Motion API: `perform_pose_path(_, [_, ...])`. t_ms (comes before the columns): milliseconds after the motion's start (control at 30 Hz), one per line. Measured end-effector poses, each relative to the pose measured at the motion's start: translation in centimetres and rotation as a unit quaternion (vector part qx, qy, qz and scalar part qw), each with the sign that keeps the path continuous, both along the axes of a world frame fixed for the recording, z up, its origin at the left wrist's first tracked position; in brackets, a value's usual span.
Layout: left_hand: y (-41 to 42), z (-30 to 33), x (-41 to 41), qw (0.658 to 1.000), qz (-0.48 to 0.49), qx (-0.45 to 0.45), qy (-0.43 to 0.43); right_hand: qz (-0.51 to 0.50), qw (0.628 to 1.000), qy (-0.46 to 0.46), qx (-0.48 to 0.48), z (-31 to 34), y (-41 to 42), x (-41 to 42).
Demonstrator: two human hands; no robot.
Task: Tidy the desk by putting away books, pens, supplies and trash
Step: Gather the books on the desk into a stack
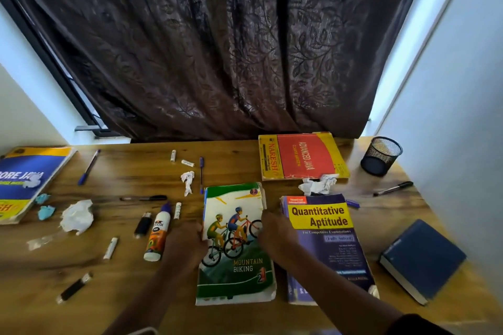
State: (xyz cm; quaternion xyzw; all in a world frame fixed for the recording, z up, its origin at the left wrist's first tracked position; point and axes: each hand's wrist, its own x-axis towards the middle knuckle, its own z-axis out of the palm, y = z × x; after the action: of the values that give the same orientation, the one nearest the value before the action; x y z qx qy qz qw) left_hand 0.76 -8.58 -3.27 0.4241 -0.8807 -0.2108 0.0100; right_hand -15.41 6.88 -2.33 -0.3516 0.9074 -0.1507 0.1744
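The desk (239,160) is grained wood with a soft sheen. The Mountain Biking book (235,247) has a glossy paper cover, frayed at its edges. The pen holder (381,155) is black wire mesh. The glue bottle (158,235) is smooth white plastic. The crumpled paper (77,216) looks matt and creased. The curtain (231,49) is dark leaf-patterned cloth.

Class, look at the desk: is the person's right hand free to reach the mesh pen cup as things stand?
Probably not yet. The right hand is at the edge of the Mountain Biking book. The mesh pen cup stands open at the far right corner, beyond the Quantitative Aptitude book.
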Motion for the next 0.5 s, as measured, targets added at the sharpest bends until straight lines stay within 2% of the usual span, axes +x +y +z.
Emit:
perform_pose_path(100, [0.2, 0.3, -0.5, 1.0, -0.004, -0.017, -0.016, 0.02, 1.0, -0.001, 0.005, -0.3, -0.3, -0.5])
perform_pose_path(300, [-1.3, 0.6, -3.8, 1.0, -0.017, 0.008, -0.022, 0.042, 0.999, -0.017, 0.025, -0.2, -1.4, -2.2])
perform_pose_path(500, [-4.4, 1.6, -9.0, 0.991, -0.081, 0.002, -0.108, 0.007, 0.999, -0.031, 0.033, 0.1, -2.9, -3.4])
